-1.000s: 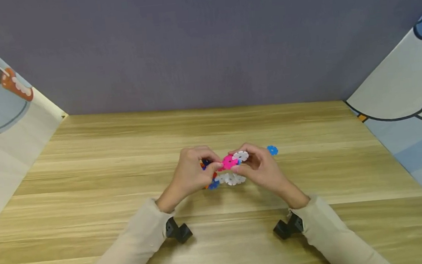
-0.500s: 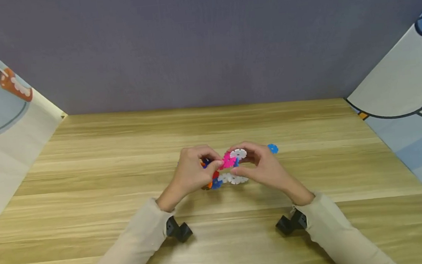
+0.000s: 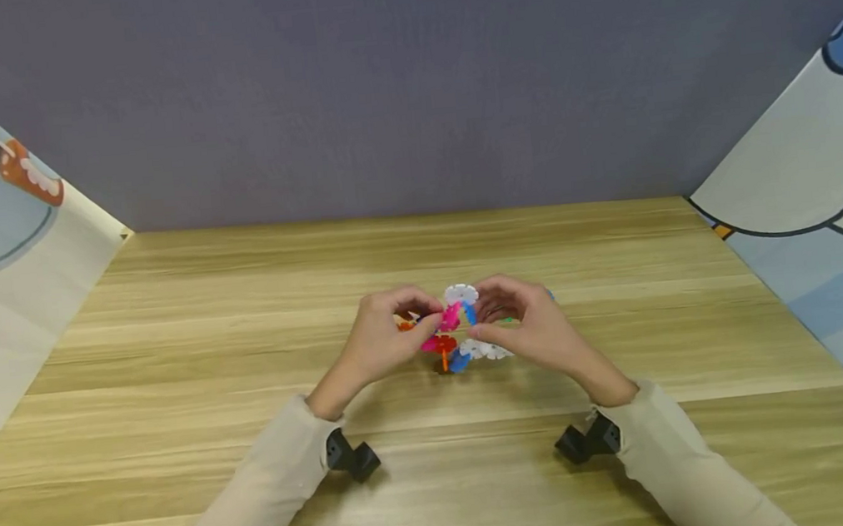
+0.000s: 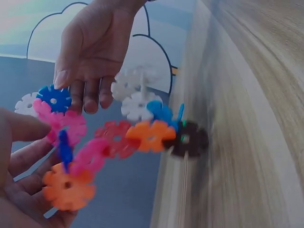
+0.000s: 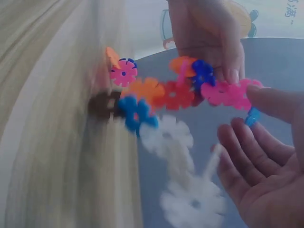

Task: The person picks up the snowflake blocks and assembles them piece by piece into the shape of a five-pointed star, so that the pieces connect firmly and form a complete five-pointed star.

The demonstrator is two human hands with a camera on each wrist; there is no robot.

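A chain of interlocking snowflake discs is held above the table between the hands. My left hand (image 3: 386, 333) pinches a pink disc (image 3: 450, 317) between thumb and fingers. Joined beside it are a blue disc (image 3: 469, 313) and a white disc (image 3: 462, 294). My right hand (image 3: 540, 328) stands close to the blue disc, its thumb and fingers parted around that end. The lower part bears a red disc (image 3: 445, 344) and white discs (image 3: 491, 348). An orange disc (image 4: 69, 186) and a dark brown disc (image 4: 186, 138) show in the left wrist view.
Behind the right hand a blue piece (image 3: 550, 294) shows only its edge. The wooden table (image 3: 243, 287) runs back to a grey panel (image 3: 406, 89), with printed side walls left and right. Each wrist carries a black camera (image 3: 353, 457).
The discs have turned, so the blue one now shows edge-on beside the pink. The right fingers have parted from it. The lower chain has shifted right, and the loose blue piece is mostly covered.
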